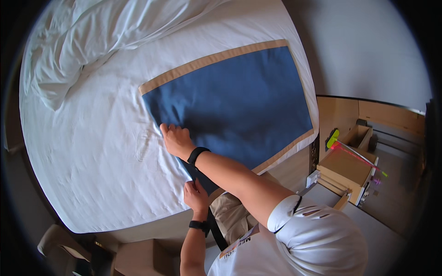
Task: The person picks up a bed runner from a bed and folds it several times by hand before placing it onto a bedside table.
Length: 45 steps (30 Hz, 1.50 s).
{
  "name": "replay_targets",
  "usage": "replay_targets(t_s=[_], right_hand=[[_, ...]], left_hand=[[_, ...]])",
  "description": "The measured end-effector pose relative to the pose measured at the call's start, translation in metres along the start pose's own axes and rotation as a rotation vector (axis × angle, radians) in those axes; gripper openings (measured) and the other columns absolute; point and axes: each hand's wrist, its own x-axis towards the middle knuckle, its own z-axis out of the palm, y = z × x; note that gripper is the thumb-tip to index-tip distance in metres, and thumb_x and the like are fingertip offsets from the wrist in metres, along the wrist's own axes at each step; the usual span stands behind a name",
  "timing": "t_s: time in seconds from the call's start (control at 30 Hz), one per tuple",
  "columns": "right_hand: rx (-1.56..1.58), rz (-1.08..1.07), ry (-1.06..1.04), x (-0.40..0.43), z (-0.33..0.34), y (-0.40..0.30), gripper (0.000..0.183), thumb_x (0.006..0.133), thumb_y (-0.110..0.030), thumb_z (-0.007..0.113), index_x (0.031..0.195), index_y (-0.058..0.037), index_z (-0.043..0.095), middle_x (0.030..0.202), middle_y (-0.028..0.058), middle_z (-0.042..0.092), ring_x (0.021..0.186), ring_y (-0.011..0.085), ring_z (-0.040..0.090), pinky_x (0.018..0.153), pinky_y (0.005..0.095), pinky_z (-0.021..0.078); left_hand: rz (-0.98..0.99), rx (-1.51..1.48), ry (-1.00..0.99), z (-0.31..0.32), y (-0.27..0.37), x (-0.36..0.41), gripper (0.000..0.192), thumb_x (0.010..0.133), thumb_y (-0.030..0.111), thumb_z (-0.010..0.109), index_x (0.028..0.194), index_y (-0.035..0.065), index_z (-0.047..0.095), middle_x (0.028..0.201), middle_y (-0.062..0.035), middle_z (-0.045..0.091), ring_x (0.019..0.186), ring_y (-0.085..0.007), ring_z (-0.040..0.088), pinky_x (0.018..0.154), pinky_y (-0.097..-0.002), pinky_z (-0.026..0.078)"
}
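A blue fabric piece with tan bands, perhaps a pillowcase, lies spread over the white bed sheet. My right hand grips its left edge about halfway along, fingers curled over the cloth. Closer to my body, my left hand pinches the same edge near the front corner. Shallow creases run through the blue cloth beside my right hand, and my right forearm hides part of its front. Each wrist wears a black band.
A rumpled white duvet covers the bed's far left. Right of the bed stand a wooden drawer unit and a green-headed squeegee or brush with a long handle. A brown box-like seat stands at the lower left.
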Motion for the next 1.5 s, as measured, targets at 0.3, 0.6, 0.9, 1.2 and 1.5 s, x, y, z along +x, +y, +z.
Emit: replay_targets(t_s=[0.3,0.6,0.9,1.2,1.5], right_hand=[[0.426,-0.057,-0.154,0.007,-0.119,0.072,0.049,0.074,0.002,0.054,0.12,0.0042,0.038,0.065,0.0179,0.058,0.054,0.0315,0.059,0.046,0.042,0.043],[0.789,-0.094,-0.063,-0.033,-0.272,0.317,0.032,0.083,0.003,0.046,0.11,-0.0035,0.031,0.07,0.0234,0.056,0.068,0.0442,0.058,0.06,0.0497,0.0429],[0.842,0.491,-0.094,-0.074,-0.201,0.55,0.049,0.089,-0.018,0.057,0.128,-0.0034,0.031,0.102,0.0271,0.062,0.091,0.0308,0.064,0.079,0.0379,0.0482],[0.982,0.471,0.064,-0.094,-0.162,0.575,0.028,0.088,-0.023,0.062,0.099,0.0007,0.053,0.081,0.0146,0.065,0.074,0.027,0.063,0.067,0.0361,0.0486],[0.506,0.645,0.258,-0.204,-0.153,0.507,0.023,0.089,-0.022,0.059,0.081,-0.0048,0.046,0.061,0.0124,0.053,0.054,0.0342,0.053,0.048,0.0435,0.041]], left_hand=[[0.177,-0.21,-0.1,-0.01,0.109,-0.016,0.022,0.084,0.014,0.066,0.072,0.0045,0.05,0.058,-0.0076,0.056,0.05,-0.0231,0.055,0.048,-0.0342,0.042],[0.428,-0.544,-0.38,0.1,0.313,-0.058,0.021,0.08,0.007,0.069,0.072,0.0042,0.05,0.057,-0.0085,0.057,0.047,-0.0184,0.057,0.045,-0.0296,0.044],[0.236,-0.124,-0.589,0.319,0.404,-0.06,0.022,0.081,0.023,0.065,0.078,0.005,0.054,0.065,-0.0111,0.063,0.063,-0.033,0.062,0.059,-0.0397,0.049],[0.331,0.026,-0.334,0.309,0.426,0.004,0.013,0.084,0.02,0.064,0.084,0.0071,0.06,0.059,-0.0078,0.06,0.055,-0.0293,0.061,0.054,-0.0372,0.048],[1.332,0.599,-0.179,0.299,0.501,0.207,0.037,0.073,0.0,0.054,0.106,0.016,0.059,0.113,-0.0051,0.052,0.109,-0.0248,0.046,0.096,-0.0415,0.034]])
